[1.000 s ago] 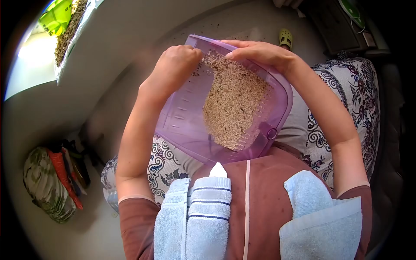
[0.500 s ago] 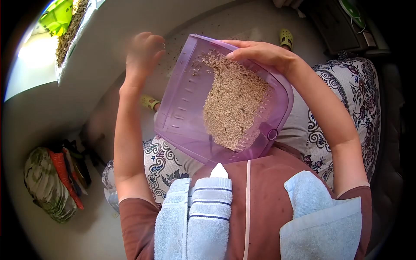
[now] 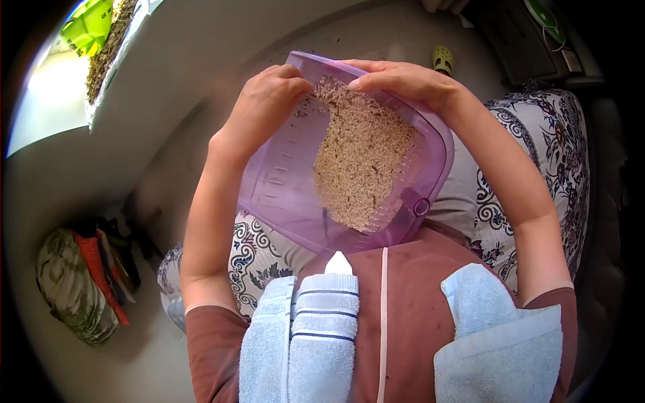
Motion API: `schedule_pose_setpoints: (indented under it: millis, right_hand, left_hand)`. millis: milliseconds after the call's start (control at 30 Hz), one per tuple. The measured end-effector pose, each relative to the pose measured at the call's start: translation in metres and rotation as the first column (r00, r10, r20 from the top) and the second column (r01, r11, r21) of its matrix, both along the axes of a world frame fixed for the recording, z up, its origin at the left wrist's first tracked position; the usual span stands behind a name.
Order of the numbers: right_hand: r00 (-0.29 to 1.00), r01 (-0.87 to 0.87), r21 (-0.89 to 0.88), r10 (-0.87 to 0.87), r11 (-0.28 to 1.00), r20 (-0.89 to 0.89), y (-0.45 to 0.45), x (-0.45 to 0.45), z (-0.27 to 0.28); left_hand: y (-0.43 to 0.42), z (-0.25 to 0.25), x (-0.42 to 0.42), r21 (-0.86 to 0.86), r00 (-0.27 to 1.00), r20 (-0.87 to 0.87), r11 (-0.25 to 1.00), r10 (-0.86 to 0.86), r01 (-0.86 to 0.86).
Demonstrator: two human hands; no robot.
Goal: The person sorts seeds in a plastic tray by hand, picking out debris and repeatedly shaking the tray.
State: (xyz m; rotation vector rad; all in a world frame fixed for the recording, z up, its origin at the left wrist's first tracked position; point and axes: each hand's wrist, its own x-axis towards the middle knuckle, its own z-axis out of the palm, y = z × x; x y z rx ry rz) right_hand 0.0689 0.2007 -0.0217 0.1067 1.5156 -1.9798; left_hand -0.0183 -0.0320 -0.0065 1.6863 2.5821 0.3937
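Observation:
A translucent purple tray (image 3: 289, 215) rests tilted over my lap, with a heap of small beige grains (image 3: 366, 158) in its middle and right part. My right hand (image 3: 400, 80) grips the tray's far rim, thumb inside and fingers over the edge. At the top left of the heap is my left hand (image 3: 272, 97), its fingers pinched together beside some dark bits (image 3: 306, 106). Whatever lies between those fingertips is too small to make out.
Patterned fabric (image 3: 537, 148) covers the seat on both sides of my legs. A bundle of camouflage cloth (image 3: 70, 289) and a red item (image 3: 101, 279) lie at lower left. A green container (image 3: 87, 27) is at upper left, a yellow-green clog (image 3: 443, 59) beyond the tray.
My left hand was at the tray, swung out to the left past its rim with loosened fingers, and is now back over the tray, pinched. My right hand has kept its hold.

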Motion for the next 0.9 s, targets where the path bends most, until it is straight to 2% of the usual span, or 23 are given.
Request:
schedule_pose_setpoints:
  millis: [200, 300, 500, 600, 700, 733, 767, 833, 900]
  right_hand:
    - [1.0, -0.019, -0.025, 0.019, 1.0, 0.016, 0.0, -0.003, -0.002]
    - [0.999, -0.014, -0.005, 0.014, 1.0, 0.044, 0.0, -0.002, 0.003]
    - [0.999, -0.007, -0.001, 0.007, 1.0, 0.036, 0.002, -0.001, -0.005]
    - [0.999, -0.009, 0.041, 0.007, 0.999, 0.032, 0.003, 0.002, -0.003]
    - [0.999, 0.02, 0.031, -0.021, 0.999, 0.044, 0.003, 0.004, 0.0]
    - [0.999, 0.019, 0.026, -0.02, 0.999, 0.045, 0.004, 0.004, -0.001]
    - [0.999, 0.018, 0.022, -0.019, 1.0, 0.047, 0.005, 0.004, -0.001]
    - [0.999, 0.008, 0.022, -0.008, 1.0, 0.041, 0.008, 0.004, -0.002]
    - [0.999, -0.015, 0.031, 0.014, 0.999, 0.031, 0.01, 0.004, -0.003]
  left_hand:
    - [0.002, 0.004, -0.001, -0.126, 1.0, 0.01, 0.992, -0.013, 0.015]
    - [0.007, 0.006, -0.003, -0.266, 0.998, -0.053, 0.963, -0.045, 0.029]
    - [0.009, 0.002, -0.001, -0.332, 0.974, -0.147, 0.936, -0.172, 0.116]
    - [0.01, -0.009, -0.004, -0.282, 0.973, -0.14, 0.949, -0.185, 0.14]
    - [0.002, 0.004, -0.015, -0.04, 0.984, 0.168, 0.997, -0.062, 0.07]
    - [-0.005, 0.006, -0.021, 0.059, 0.969, 0.246, 0.998, 0.007, -0.023]
    - [-0.013, 0.012, -0.026, 0.078, 0.969, 0.224, 0.989, 0.104, -0.124]
    - [-0.043, 0.01, -0.045, -0.003, 0.912, 0.017, 0.912, 0.41, -0.41]
    - [-0.057, 0.002, -0.045, 0.011, 0.856, -0.326, 0.907, 0.401, -0.421]
